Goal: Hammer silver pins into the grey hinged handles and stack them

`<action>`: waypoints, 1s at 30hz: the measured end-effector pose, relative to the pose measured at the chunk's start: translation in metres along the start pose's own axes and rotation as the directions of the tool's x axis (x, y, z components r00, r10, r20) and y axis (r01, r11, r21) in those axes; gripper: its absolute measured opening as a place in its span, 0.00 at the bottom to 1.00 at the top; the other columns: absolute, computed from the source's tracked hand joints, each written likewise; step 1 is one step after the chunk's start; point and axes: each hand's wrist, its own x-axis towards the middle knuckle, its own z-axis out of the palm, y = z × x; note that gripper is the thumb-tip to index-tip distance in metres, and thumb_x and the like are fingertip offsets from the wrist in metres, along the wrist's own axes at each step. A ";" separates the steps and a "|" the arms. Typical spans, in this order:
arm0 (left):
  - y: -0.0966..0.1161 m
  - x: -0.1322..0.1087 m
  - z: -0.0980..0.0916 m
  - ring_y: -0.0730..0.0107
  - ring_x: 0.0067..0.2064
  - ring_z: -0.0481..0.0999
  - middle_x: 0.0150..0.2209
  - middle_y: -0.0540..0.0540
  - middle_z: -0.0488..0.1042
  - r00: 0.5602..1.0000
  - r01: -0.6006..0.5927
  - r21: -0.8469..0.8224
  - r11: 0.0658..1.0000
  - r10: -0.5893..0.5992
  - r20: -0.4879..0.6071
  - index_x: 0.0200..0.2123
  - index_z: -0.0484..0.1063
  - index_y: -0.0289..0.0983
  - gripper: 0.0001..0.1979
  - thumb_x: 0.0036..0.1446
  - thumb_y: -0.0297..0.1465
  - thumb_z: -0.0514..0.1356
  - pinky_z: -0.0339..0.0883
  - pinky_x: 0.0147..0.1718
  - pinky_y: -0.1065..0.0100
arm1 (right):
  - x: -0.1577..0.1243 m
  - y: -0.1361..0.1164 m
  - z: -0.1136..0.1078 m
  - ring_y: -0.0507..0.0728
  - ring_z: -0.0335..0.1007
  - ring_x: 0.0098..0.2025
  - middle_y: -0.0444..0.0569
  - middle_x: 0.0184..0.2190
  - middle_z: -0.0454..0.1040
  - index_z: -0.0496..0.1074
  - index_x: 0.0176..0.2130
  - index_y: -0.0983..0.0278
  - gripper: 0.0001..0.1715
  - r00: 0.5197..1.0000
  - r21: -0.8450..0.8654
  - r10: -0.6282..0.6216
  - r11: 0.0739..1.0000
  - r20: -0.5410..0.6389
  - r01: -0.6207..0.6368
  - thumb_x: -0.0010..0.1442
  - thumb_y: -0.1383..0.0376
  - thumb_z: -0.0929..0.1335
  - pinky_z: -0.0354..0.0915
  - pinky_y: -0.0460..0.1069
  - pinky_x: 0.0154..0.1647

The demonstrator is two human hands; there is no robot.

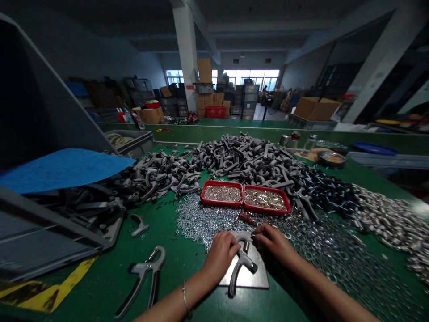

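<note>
My left hand point(220, 251) is closed on a grey hook-shaped clamp part point(241, 261) with a black grip, which lies over a flat metal plate point(259, 278). At the plate's upper right edge, my right hand point(275, 243) has its fingertips drawn together by the loose metal rings. Whatever those fingertips hold, if anything, is too small to make out. A red-handled tool point(247, 218) lies just beyond the plate. To the left rests a two-handled clamp point(147, 270) with black grips, and a single curved grey piece point(139, 226) is farther back.
Two red trays point(221, 205) of small metal pins stand behind loose washers point(197, 220). Beyond them rises a heap of grey clamp parts point(241, 156). Black screws point(330, 192) and silver cylinders point(385, 214) spread rightward. A grey crate point(50, 243) borders the left side.
</note>
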 end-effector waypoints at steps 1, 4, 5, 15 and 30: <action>0.001 -0.001 0.000 0.62 0.41 0.70 0.36 0.47 0.72 1.000 -0.025 0.027 0.999 0.025 0.005 0.32 0.69 0.37 0.06 0.64 0.26 0.58 0.62 0.44 0.61 | -0.005 0.003 0.005 0.56 0.74 0.29 0.46 0.29 0.76 0.69 0.35 0.62 0.10 1.000 0.017 0.021 1.000 0.004 -0.021 0.65 0.63 0.61 0.69 0.48 0.30; 0.001 -0.001 0.003 0.59 0.43 0.70 0.38 0.45 0.73 0.991 -0.134 0.128 0.983 0.129 0.046 0.34 0.70 0.36 0.07 0.66 0.26 0.55 0.62 0.47 0.57 | -0.006 0.007 0.015 0.55 0.73 0.29 0.45 0.27 0.75 0.68 0.33 0.62 0.14 0.999 0.020 0.043 0.999 -0.003 -0.043 0.66 0.59 0.60 0.67 0.48 0.29; 0.001 -0.001 0.005 0.58 0.44 0.70 0.39 0.44 0.73 0.984 -0.174 0.154 0.973 0.166 0.067 0.35 0.71 0.36 0.08 0.67 0.26 0.54 0.61 0.48 0.56 | -0.004 0.007 0.016 0.56 0.72 0.30 0.45 0.28 0.75 0.68 0.32 0.62 0.15 0.999 0.006 0.040 0.999 -0.006 -0.040 0.66 0.59 0.60 0.67 0.48 0.31; 0.001 0.002 0.006 0.62 0.43 0.71 0.38 0.46 0.72 0.990 -0.129 0.110 0.986 0.122 0.068 0.33 0.69 0.36 0.07 0.66 0.27 0.56 0.65 0.43 0.64 | 0.002 -0.008 0.014 0.61 0.73 0.37 0.52 0.34 0.77 0.69 0.34 0.62 0.10 0.996 -0.331 -0.011 0.943 0.084 0.038 0.67 0.64 0.62 0.65 0.51 0.39; 0.024 -0.032 -0.009 0.46 0.55 0.69 0.60 0.34 0.69 0.944 -0.296 0.387 0.873 0.206 0.258 0.60 0.65 0.29 0.24 0.65 0.35 0.58 0.64 0.54 0.47 | -0.030 0.009 -0.027 0.71 0.73 0.43 0.63 0.38 0.78 0.70 0.37 0.63 0.08 0.991 -0.679 0.120 0.733 0.066 -0.043 0.59 0.60 0.69 0.67 0.58 0.39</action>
